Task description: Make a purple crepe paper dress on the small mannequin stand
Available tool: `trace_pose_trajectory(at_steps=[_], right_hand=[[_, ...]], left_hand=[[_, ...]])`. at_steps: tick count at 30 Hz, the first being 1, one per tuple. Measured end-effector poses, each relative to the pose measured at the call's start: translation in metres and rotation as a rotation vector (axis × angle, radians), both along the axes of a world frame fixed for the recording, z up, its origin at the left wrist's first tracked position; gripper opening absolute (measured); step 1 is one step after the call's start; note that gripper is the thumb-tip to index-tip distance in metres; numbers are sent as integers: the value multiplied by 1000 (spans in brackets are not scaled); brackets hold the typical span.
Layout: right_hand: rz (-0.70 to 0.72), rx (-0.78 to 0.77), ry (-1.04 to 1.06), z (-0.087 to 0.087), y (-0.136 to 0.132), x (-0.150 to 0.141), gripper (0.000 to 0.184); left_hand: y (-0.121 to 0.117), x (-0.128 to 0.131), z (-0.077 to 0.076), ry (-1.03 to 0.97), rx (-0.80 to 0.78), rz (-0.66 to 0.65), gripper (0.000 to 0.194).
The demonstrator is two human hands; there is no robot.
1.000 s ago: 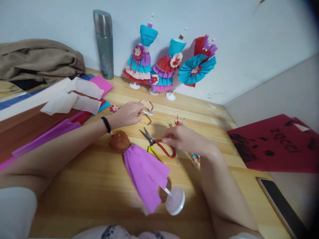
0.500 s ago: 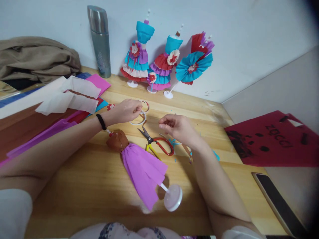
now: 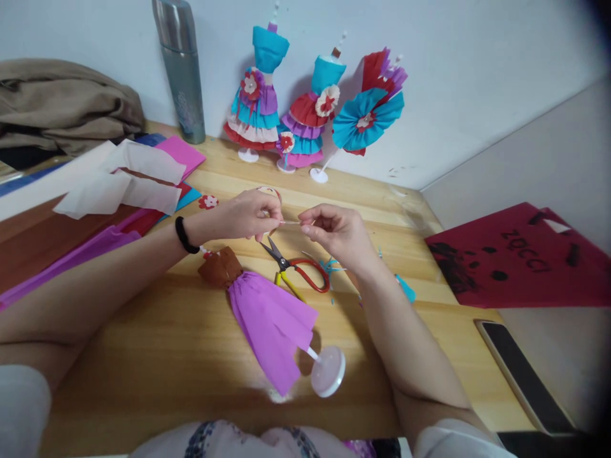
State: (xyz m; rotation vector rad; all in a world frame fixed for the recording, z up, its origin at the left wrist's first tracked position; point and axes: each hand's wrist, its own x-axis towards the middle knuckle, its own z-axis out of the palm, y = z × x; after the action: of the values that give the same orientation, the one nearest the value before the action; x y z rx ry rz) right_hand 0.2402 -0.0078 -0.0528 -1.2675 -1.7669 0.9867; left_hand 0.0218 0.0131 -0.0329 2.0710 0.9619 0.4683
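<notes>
A thin pale strip (image 3: 290, 222), too fine to tell if string or twisted paper, is stretched between my two hands. My left hand (image 3: 258, 213) pinches one end, in front of a partly hidden roll of tape (image 3: 275, 193). The fingertips of my right hand (image 3: 337, 232) are closed on the other end. Just below lie scissors (image 3: 277, 254) with red handles and a yellow-handled tool (image 3: 291, 286), partly covered. Nearer to me a small dress form lies on its side, with a brown paper top (image 3: 221, 268), a purple paper skirt (image 3: 272, 324) and a round white base (image 3: 328, 371).
Three dressed paper forms (image 3: 305, 127) stand along the wall, beside a flask (image 3: 184, 89). Coloured paper sheets (image 3: 95, 191) and a brown cloth (image 3: 67, 105) lie left. Blue scraps (image 3: 405, 287), a red bag (image 3: 515, 257) and a phone (image 3: 522, 372) are on the right.
My hands have come closer together, and the right fingers have closed on the strip, which now shows between them. The whole view has shifted slightly.
</notes>
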Motion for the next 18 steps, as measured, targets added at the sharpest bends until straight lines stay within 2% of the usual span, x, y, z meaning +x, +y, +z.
trace_pose_trajectory(at_steps=[10, 14, 18], right_hand=[[84, 141, -123, 0, -1, 0, 13], [118, 188, -209, 2, -4, 1, 9], [110, 217, -212, 5, -9, -1, 9]], left_hand=[[-1, 1, -2, 26, 91, -27, 14], [-1, 2, 0, 24, 73, -29, 14], [0, 0, 3, -6, 25, -75, 12]])
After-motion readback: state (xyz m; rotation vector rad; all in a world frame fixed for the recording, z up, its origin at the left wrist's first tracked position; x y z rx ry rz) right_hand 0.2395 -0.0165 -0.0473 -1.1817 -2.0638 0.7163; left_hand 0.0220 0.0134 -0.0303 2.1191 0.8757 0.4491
